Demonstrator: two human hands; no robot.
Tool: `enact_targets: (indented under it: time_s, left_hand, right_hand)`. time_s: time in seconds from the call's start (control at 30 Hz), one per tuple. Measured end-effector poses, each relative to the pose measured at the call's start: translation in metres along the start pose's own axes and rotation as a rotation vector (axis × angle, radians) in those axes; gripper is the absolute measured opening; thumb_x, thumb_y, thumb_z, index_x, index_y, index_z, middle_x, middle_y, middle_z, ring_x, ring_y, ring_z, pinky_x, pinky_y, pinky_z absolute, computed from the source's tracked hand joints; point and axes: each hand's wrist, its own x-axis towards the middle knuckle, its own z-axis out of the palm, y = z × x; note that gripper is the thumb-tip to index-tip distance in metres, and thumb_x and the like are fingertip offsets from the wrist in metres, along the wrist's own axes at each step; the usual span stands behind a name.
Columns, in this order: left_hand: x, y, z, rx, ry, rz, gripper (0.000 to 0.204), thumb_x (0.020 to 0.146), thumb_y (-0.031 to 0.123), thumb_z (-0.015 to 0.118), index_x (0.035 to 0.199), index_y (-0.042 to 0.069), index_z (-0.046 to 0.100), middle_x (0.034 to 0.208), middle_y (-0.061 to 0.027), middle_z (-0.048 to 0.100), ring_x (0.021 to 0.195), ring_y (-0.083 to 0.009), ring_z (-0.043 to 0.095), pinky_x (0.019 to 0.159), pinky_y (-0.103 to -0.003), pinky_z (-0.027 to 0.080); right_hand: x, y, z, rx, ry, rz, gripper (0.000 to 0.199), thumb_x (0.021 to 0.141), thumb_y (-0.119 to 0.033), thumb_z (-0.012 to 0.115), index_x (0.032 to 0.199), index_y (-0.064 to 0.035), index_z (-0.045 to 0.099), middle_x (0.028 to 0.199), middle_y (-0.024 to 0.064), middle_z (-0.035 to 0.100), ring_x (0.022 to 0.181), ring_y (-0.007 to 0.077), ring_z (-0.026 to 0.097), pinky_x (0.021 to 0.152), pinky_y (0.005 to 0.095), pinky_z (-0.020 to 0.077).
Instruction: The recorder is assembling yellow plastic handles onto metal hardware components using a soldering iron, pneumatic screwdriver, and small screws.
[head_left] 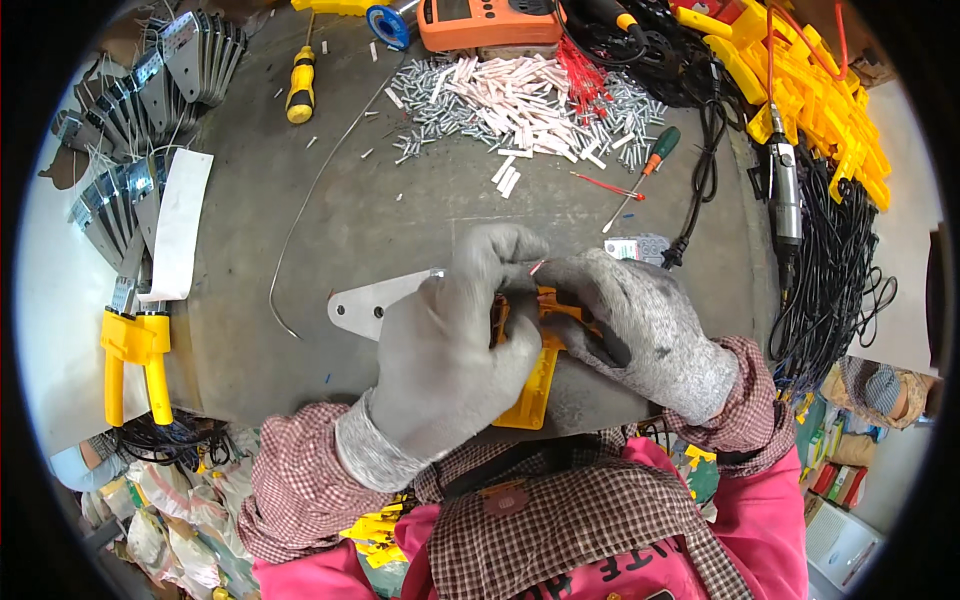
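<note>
Both of my hands wear grey knit gloves and meet over a yellow plastic part (537, 385) at the near edge of the grey table (380, 220). My left hand (450, 345) wraps over the part's upper left side and covers most of it. My right hand (640, 330) grips the part's right end, fingers curled. A thin red wire tip (537, 267) sticks up between the two gloves. A flat metal bracket (372, 303) lies under my left hand, pointing left.
A heap of white sleeves and metal terminals (520, 105) lies at the back. Screwdrivers (300, 85) (650, 165), an orange meter (490, 22), yellow plastic parts (820, 100), black cables (830, 290), stacked metal brackets (150, 110) and yellow-handled pliers (135, 355) ring the work area.
</note>
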Motion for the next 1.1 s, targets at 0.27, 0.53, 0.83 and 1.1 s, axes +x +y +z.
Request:
enact_targets:
  time_s: [0.27,0.53,0.83,1.1]
  left_hand:
    - [0.002,-0.01,-0.003,0.432,-0.143,0.339,0.038,0.084,0.002,0.065,0.121,0.005,0.055,0.097,-0.0079,0.069,0.075,-0.0161,0.066,0.057,-0.028,0.051]
    - [-0.045,-0.02,-0.103,1.348,0.008,0.204,0.029,0.077,0.009,0.064,0.105,0.015,0.064,0.112,-0.0032,0.064,0.106,-0.0263,0.061,0.097,-0.046,0.047]
    - [-0.013,-0.007,-0.127,0.143,-0.114,0.252,0.018,0.078,-0.005,0.067,0.091,0.005,0.061,0.082,-0.0136,0.065,0.08,-0.0279,0.066,0.079,-0.038,0.052]
    - [0.022,-0.021,-0.045,-0.029,0.036,0.253,0.018,0.081,-0.004,0.062,0.096,0.002,0.069,0.082,-0.0099,0.065,0.072,-0.0219,0.063,0.069,-0.033,0.049]
  right_hand:
    - [0.002,0.022,0.0,0.566,-0.026,0.073,0.025,0.085,-0.019,0.072,0.105,-0.0066,0.066,0.086,0.0093,0.063,0.074,0.0195,0.062,0.063,0.0325,0.0485]
    - [0.021,0.041,-0.068,0.96,0.079,0.376,0.044,0.092,-0.025,0.069,0.129,-0.0055,0.056,0.098,0.0024,0.064,0.086,0.0076,0.058,0.076,0.0267,0.0495]
    - [0.157,0.123,-0.114,-0.48,0.403,-0.125,0.038,0.084,-0.013,0.071,0.121,-0.0128,0.061,0.102,0.0139,0.062,0.101,0.0374,0.063,0.088,0.0418,0.0522]
    - [0.061,0.039,-0.11,0.63,0.893,0.187,0.028,0.1,-0.033,0.055,0.107,-0.007,0.063,0.074,-0.0037,0.057,0.053,0.0029,0.043,0.049,0.0193,0.0323]
